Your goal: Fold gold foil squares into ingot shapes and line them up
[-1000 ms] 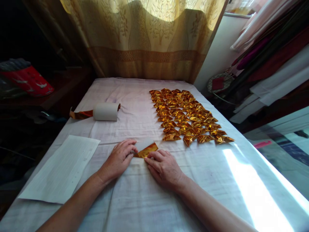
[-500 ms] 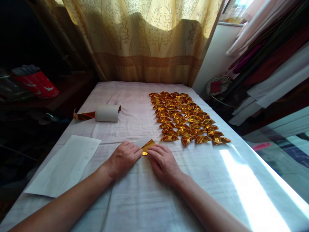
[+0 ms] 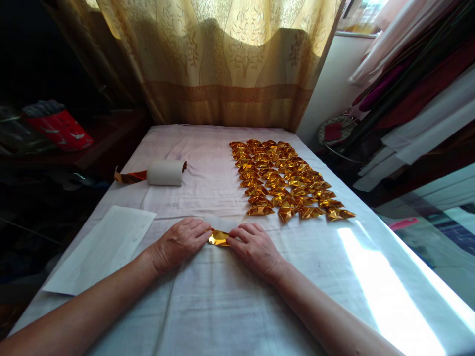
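Observation:
A small piece of shiny gold foil paper lies low over the white cloth, stretched between both hands. My left hand is closed with its fingertips pinching the left end of the foil. At the other end, the fingers of my right hand grip the foil from the right. The fingertips hide both ends of the strip. Just behind it a pale translucent sheet lies on the cloth. Up and to the right sit rows of folded gold foil ingots.
A whitish roll with a coppery foil strip trailing left rests at the back left. A white printed sheet lies beside my left forearm. A white cloth covers the table. Behind it hangs a gold curtain.
The gold foil has gone from a slanted, partly raised piece to a narrow level strip. My hands have drawn slightly apart, the left one shifting left.

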Demonstrator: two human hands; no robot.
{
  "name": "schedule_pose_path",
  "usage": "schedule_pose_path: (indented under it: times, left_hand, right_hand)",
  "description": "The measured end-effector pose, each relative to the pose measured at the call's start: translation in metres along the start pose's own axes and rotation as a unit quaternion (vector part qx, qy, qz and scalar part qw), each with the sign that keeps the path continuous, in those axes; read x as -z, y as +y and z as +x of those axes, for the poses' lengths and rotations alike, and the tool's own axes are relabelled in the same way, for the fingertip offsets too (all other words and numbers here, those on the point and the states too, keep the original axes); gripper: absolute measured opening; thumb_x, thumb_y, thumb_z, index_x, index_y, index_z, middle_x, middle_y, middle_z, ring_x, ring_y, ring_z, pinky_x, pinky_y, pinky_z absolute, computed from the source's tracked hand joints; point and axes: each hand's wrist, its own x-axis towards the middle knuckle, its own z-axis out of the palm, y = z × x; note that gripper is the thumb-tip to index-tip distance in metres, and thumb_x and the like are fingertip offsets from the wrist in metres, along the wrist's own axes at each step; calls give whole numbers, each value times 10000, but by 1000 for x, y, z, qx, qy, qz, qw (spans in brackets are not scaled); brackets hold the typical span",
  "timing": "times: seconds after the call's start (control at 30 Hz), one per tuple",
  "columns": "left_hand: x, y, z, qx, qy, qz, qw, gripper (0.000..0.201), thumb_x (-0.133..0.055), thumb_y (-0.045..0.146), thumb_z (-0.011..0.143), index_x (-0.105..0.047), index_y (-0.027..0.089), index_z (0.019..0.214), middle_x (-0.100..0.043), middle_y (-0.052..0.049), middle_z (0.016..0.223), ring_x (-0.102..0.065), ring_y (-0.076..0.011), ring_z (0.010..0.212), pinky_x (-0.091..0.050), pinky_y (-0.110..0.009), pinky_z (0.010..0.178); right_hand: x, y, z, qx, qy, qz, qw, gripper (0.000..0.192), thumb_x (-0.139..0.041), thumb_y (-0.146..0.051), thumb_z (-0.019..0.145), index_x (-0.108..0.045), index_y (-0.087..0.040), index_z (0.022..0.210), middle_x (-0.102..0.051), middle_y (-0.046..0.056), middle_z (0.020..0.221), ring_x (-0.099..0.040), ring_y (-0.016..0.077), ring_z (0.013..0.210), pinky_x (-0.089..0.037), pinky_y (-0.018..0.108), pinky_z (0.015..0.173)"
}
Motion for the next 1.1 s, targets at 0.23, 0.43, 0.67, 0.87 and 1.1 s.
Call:
schedule_pose_path:
  times: [0.23, 0.43, 0.67, 0.87, 1.1]
  left_hand:
    - [-2, 47, -3, 89, -4, -19, 996, 310, -474, 244, 954, -626, 163, 1213, -685, -130, 1165, -649, -257, 1047, -540, -399, 919]
    - [-5, 51, -10, 104, 6, -15, 994, 334, -491, 311, 965, -640, 197, 1242, -660, -126, 1240, -624, -271, 1119, -516, -417, 966]
    - [-7, 53, -10, 105, 31, -31, 993, 348, -482, 329, 977, -640, 171, 1244, -669, -108, 1260, -607, -266, 1154, -479, -415, 1017]
    - [-5, 54, -9, 106, 38, -27, 993, 371, -454, 338, 996, -627, 145, 1262, -679, -98, 1263, -604, -255, 1174, -457, -403, 1032]
    - [-4, 56, -11, 104, 33, -24, 994, 398, -449, 337, 1002, -580, 132, 1316, -668, -107, 1280, -600, -251, 1181, -434, -404, 1039]
  right_hand:
    - [3, -4, -4, -14, -11, 30, 999, 190, -537, -291, 1000, -718, -236, 1016, -722, 38, 961, -571, 188, 863, -410, 331, 773]
    - [1, -1, -4, -75, -4, 133, 988, 210, -523, -281, 995, -715, -203, 966, -706, 58, 954, -596, 176, 863, -439, 327, 795]
    - [-10, -10, 4, -196, 13, 120, 973, 207, -574, -303, 953, -668, -199, 800, -655, 45, 845, -574, 179, 806, -417, 317, 764]
    - [-10, -17, 8, -233, 9, 79, 969, 173, -608, -275, 928, -634, -201, 774, -645, 36, 829, -564, 188, 803, -389, 314, 746]
    - [-11, -19, 9, -242, 11, 78, 967, 159, -625, -252, 907, -611, -207, 755, -641, 35, 817, -560, 194, 802, -385, 316, 744]
